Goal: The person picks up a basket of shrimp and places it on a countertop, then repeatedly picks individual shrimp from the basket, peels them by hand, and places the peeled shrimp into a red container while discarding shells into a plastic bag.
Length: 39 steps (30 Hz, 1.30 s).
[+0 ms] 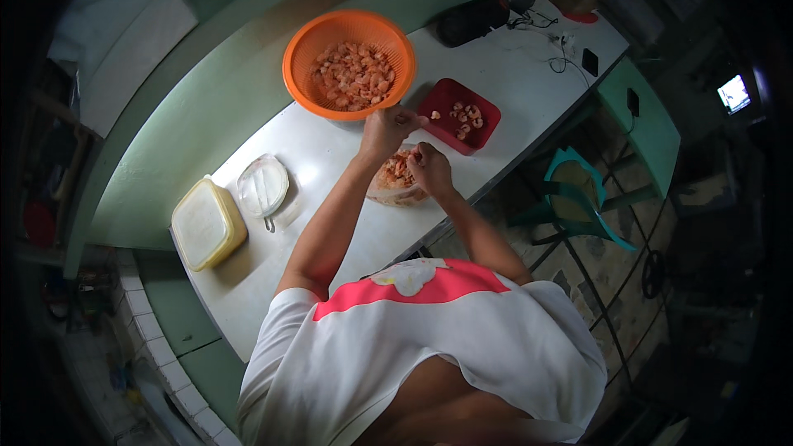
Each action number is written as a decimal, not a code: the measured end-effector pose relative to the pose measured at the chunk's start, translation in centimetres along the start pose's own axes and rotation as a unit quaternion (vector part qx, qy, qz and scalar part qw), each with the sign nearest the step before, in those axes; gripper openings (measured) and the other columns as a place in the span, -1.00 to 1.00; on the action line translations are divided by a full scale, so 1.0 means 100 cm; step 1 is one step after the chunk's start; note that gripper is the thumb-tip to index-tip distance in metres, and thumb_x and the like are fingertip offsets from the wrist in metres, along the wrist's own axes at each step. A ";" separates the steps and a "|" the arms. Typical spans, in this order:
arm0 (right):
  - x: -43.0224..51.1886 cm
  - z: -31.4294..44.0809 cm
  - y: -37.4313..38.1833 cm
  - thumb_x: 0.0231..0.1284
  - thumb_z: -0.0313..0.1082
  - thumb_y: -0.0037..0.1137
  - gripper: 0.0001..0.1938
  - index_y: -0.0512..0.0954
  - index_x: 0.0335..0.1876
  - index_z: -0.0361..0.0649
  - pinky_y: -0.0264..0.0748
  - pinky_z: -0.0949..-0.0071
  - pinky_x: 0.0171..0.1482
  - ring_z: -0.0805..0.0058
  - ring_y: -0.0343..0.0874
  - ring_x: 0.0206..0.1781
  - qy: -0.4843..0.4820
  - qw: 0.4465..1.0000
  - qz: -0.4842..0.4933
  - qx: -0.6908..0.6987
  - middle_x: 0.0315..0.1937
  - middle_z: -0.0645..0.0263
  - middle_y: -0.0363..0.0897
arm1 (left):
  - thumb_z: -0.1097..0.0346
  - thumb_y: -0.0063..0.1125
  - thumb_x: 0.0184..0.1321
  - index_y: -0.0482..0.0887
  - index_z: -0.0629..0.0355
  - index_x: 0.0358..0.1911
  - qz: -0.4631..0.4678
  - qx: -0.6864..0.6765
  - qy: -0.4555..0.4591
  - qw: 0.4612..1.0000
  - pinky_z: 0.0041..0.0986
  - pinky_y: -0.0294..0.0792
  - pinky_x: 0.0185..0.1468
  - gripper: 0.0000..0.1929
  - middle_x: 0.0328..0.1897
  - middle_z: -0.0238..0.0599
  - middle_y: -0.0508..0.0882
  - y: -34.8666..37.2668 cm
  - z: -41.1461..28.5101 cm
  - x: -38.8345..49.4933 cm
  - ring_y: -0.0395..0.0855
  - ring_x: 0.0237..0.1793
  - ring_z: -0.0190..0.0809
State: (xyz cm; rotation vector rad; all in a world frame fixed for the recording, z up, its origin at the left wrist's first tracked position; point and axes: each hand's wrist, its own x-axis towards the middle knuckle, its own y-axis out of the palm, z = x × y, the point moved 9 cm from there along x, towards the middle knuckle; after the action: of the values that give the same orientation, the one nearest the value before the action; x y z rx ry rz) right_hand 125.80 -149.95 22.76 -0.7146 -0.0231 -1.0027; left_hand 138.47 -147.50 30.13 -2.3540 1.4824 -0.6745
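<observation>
My left hand (389,129) is between an orange plastic colander (297,96) and a red plastic tray (468,147), its fingertips at the tray's left rim. Whether they pinch anything is too small to tell. A heap of shrimp (354,74) fills the bottom of the colander. Several peeled, curled shrimp (468,114) lie in the tray; one pale piece (435,114) is apart from them, close to my left fingertips. Over a clear round bowl (396,199) of shrimp shells (395,174) my right hand (432,168) has its fingers curled, their inner side hidden.
On the white table (334,198), a round clear lid (263,186) and a yellow lidded container (210,223) are at left. A black speaker-like case (474,20), cables (560,62) and a phone (590,62) occupy the far end. A teal plastic chair (573,192) stands at right.
</observation>
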 end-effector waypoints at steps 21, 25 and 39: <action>0.004 0.035 0.010 0.15 -0.34 0.15 -0.87 0.60 -0.30 -0.22 0.52 0.24 -0.24 0.15 0.61 -0.31 -0.059 0.998 0.021 0.033 -0.35 0.17 0.60 | 0.37 0.28 0.11 0.73 0.37 -0.21 -0.001 -0.004 -0.131 0.991 -0.52 0.51 -0.24 -0.77 -0.42 -0.22 0.75 -0.002 0.074 -0.081 0.70 -0.38 -0.38; 0.006 0.035 0.014 0.12 -0.37 0.16 -0.88 0.59 -0.29 -0.22 0.52 0.27 -0.27 0.19 0.60 -0.35 -0.073 0.997 0.017 -0.003 -0.36 0.19 0.61 | 0.37 0.28 0.08 0.73 0.39 -0.24 -0.028 0.001 -0.110 0.994 -0.53 0.50 -0.26 -0.78 -0.45 -0.21 0.75 -0.002 0.065 -0.080 0.68 -0.42 -0.41; 0.010 0.016 0.014 0.19 -0.36 0.07 -0.90 0.51 -0.33 -0.22 0.54 0.30 -0.26 0.17 0.64 -0.33 0.037 0.990 0.035 0.133 -0.37 0.11 0.62 | 0.22 0.29 0.19 0.66 0.38 -0.28 -0.082 -0.130 -0.150 0.977 -0.51 0.49 -0.31 -0.71 -0.46 -0.25 0.67 -0.010 0.078 -0.084 0.59 -0.47 -0.35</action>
State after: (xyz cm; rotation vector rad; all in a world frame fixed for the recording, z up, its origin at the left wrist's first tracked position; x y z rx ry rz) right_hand 127.89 -149.35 23.53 -0.4309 -0.0663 -0.9375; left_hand 140.27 -139.59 21.99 -2.6513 1.3216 -0.1506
